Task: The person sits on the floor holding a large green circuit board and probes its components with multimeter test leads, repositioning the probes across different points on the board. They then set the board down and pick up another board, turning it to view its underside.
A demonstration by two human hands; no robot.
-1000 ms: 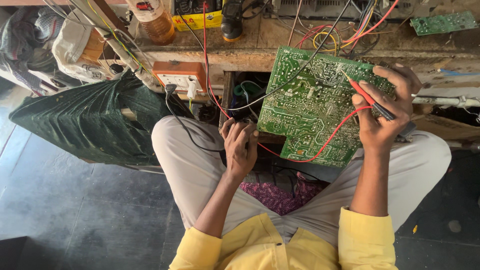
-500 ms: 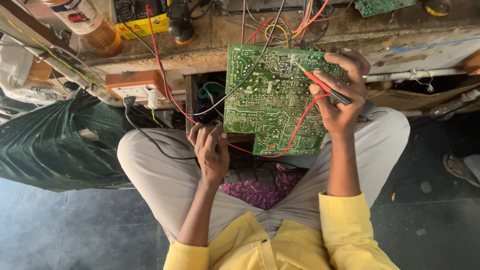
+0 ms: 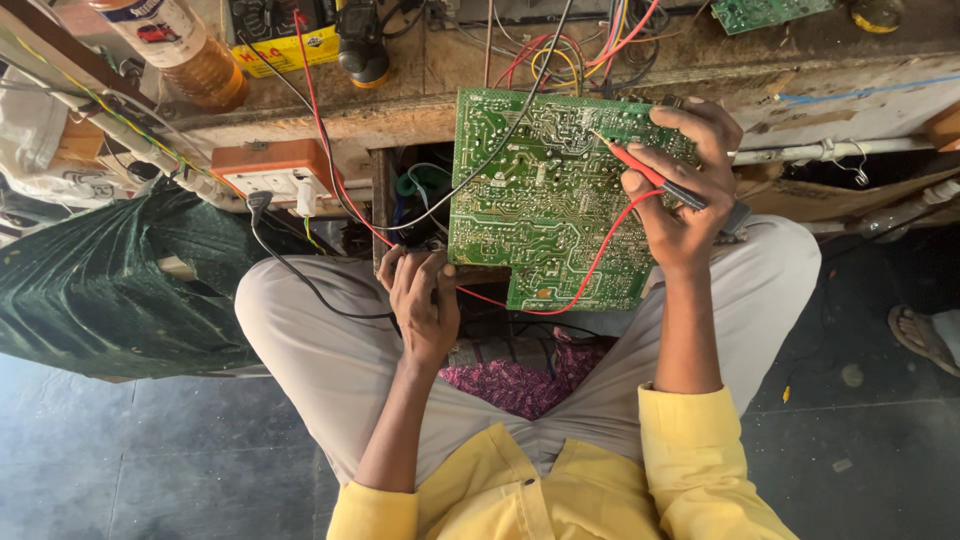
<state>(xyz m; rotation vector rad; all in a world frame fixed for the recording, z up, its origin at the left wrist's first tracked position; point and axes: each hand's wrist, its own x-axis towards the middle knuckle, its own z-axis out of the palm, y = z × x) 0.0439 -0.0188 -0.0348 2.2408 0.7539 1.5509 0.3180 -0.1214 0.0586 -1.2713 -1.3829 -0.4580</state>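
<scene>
The right hand (image 3: 690, 205) pinches a red plastic test probe (image 3: 645, 172), tip on the flat green printed circuit board (image 3: 540, 210) propped on the near bench edge. The left hand (image 3: 422, 300) curls around something hidden. Keep the probe steady on one solder point.

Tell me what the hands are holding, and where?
Right hand holds the red probe by its handle against the circuit board. Left hand grips something hidden.

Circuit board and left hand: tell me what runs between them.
In the head view, a red wire curves from the red probe in the right hand across the green circuit board and its lower edge toward the left hand.
</scene>
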